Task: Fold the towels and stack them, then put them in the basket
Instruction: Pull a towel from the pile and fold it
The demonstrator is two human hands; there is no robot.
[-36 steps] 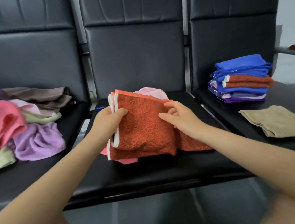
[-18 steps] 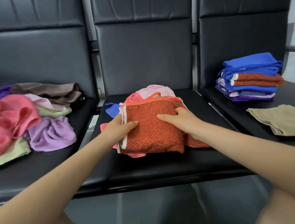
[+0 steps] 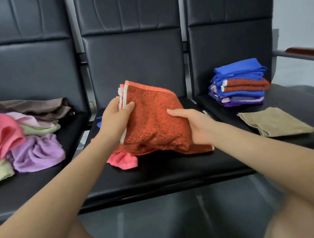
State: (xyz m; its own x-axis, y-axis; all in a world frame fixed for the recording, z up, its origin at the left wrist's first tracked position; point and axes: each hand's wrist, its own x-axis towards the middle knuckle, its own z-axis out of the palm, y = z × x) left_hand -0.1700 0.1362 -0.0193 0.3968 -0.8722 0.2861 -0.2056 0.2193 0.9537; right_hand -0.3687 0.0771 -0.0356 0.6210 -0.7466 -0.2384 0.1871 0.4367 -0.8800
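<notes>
Now both hands' fingers [image 3: 128,106] pinch the orange towel [image 3: 152,119], lifted off the seat [image 3: 166,174].

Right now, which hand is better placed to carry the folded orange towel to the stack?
The right hand, probably. It grips the orange towel on the side nearer the stack of folded towels on the right seat; the left hand holds the far edge.

Folded rust-orange towel [image 3: 152,119], tilted above middle seat [image 3: 166,170]
</notes>
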